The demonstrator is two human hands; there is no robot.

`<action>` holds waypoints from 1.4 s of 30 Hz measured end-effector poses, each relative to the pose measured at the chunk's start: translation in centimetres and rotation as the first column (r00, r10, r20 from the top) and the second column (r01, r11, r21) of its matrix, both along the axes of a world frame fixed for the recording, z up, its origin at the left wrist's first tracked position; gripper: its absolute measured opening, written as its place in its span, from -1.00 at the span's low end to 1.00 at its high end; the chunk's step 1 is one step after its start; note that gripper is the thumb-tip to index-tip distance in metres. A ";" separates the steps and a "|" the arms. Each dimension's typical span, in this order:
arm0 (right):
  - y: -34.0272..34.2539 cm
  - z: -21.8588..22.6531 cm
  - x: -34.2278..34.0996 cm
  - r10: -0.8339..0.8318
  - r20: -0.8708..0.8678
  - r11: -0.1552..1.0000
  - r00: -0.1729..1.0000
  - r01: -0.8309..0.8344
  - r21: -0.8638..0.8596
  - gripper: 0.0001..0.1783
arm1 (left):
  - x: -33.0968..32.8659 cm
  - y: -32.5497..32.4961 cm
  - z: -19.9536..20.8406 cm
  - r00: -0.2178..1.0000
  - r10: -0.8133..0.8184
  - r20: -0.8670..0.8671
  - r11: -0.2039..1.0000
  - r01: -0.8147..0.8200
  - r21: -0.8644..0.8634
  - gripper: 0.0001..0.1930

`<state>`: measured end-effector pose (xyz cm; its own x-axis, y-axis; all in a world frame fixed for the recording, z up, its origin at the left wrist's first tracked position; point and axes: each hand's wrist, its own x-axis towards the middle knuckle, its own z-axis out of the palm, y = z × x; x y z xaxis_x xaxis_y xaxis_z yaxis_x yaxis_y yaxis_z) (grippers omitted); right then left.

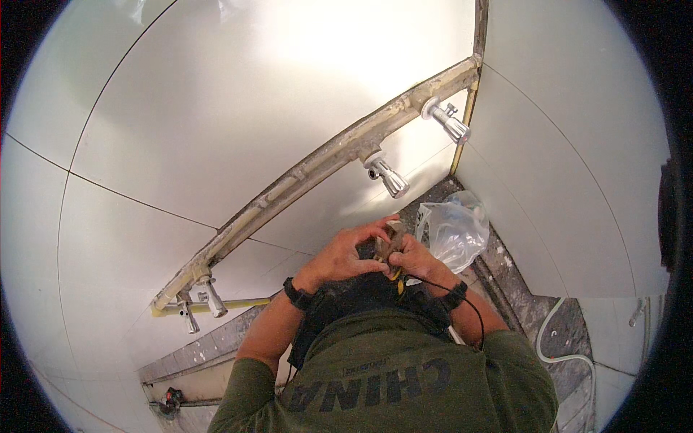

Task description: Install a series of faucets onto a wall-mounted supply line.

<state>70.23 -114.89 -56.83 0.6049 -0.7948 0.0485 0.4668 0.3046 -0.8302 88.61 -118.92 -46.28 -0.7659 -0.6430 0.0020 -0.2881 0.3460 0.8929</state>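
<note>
My left hand [350,252] and my right hand [420,260] meet in front of my body, both closed on a small grey-brown piece [390,242]. Its kind is too small and too covered by fingers to tell. The left fingertips reach over its far end, with the left thumb curving below. My right thumb presses on its near right side. Just under the hands shows a small yellow-and-black thing [398,278], partly hidden. Beyond the hands, a chrome angle valve [388,175] sticks out from the wall.
A rough groove [310,169] runs slantwise across the white wall. Another chrome valve [449,123] sits up right, and two more valves [211,299] low left. A clear plastic bag [458,229] lies in the corner. A pale hose [557,355] curls at the right.
</note>
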 end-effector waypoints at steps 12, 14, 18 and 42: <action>0.6 -0.4 0.5 -0.105 -0.094 0.994 0.990 0.106 0.005 -0.79 | 0.6 0.3 -0.4 0.999 0.023 -0.049 0.999 -0.021 0.040 -0.57; 0.4 -0.4 0.3 -0.082 -0.063 0.997 0.995 0.083 0.009 -0.79 | 0.7 0.5 -0.4 0.999 0.030 -0.041 0.999 -0.028 0.039 -0.57; 0.2 0.3 -0.2 -0.006 -0.009 0.997 1.000 0.007 0.080 -0.78 | 0.3 0.5 0.3 1.000 0.019 -0.017 1.000 -0.019 -0.021 -0.57; -0.2 -2.1 -0.3 -0.003 -0.062 1.000 0.998 0.005 0.023 -0.65 | 0.1 0.0 -0.9 0.997 0.059 -0.054 0.998 -0.057 0.031 -0.52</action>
<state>69.93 -115.11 -58.97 0.6028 -0.7978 -0.0069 0.4162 0.3218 -0.8504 88.70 -118.94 -47.19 -0.7265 -0.6868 0.0233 -0.2571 0.3032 0.9176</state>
